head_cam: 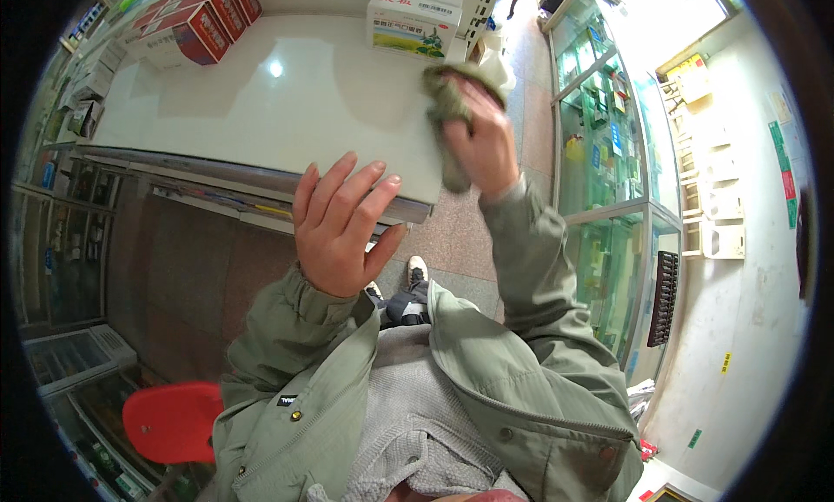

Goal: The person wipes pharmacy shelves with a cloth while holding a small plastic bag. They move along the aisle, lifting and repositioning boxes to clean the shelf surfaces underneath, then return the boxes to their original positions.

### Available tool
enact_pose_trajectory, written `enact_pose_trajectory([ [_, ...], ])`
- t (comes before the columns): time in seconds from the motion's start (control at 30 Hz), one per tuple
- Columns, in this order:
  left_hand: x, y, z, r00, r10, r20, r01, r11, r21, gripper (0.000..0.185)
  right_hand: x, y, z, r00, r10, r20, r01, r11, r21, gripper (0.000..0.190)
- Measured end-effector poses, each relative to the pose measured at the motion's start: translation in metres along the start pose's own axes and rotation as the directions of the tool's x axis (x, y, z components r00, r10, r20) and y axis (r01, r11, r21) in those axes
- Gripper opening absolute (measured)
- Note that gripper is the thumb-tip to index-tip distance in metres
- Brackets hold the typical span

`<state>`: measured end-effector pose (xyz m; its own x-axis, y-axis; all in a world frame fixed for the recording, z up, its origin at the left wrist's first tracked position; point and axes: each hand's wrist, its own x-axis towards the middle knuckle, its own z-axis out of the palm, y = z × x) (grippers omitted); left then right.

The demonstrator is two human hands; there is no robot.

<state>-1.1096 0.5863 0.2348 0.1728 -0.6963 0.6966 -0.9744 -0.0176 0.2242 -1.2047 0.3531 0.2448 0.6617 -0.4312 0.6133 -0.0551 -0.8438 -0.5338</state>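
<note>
My right hand (485,137) grips a crumpled green cloth (449,101) at the right edge of a white shelf top (280,111). Cloth and fingers are slightly blurred. The cloth's lower end hangs along that edge. Over the shelf's front edge, my left hand (342,235) is spread with its fingers apart and holds nothing. Whether its fingertips touch the surface, I cannot tell. White medicine cartons (414,29) with a green landscape picture stand near the far right corner, just beyond the cloth. Several red and white cartons (195,36) stand in a block at the far left.
A glass display cabinet (599,130) lines the right side, with an abacus (663,300) beside its lower part. At the lower left are a red chair (172,420) and a glass-topped case (85,355). Tiled floor (466,241) runs between shelf and cabinet.
</note>
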Motion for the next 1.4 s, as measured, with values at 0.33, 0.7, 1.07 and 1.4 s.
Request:
enact_pose_trajectory([
  [0.33,-0.008,0.004,0.020,0.996,-0.057,-0.074,0.058,0.998,0.019,0.039,-0.027,-0.021,-0.012,0.997,-0.056,-0.060,0.053,0.997,-0.056,0.028],
  [0.7,-0.008,0.008,0.033,0.982,-0.098,-0.162,0.096,0.995,-0.018,0.036,-0.015,-0.006,-0.017,0.995,0.066,-0.068,-0.066,0.998,-0.006,0.019],
  [1.07,-0.009,0.003,0.041,0.977,-0.050,-0.209,0.046,0.999,-0.024,0.035,-0.003,0.017,-0.020,0.995,0.091,-0.047,-0.095,0.991,-0.097,0.018],
  [1.4,-0.008,0.006,0.043,0.975,-0.051,-0.217,0.045,0.999,-0.031,0.033,0.002,0.003,-0.034,0.995,-0.101,0.020,0.102,0.994,-0.040,0.023],
])
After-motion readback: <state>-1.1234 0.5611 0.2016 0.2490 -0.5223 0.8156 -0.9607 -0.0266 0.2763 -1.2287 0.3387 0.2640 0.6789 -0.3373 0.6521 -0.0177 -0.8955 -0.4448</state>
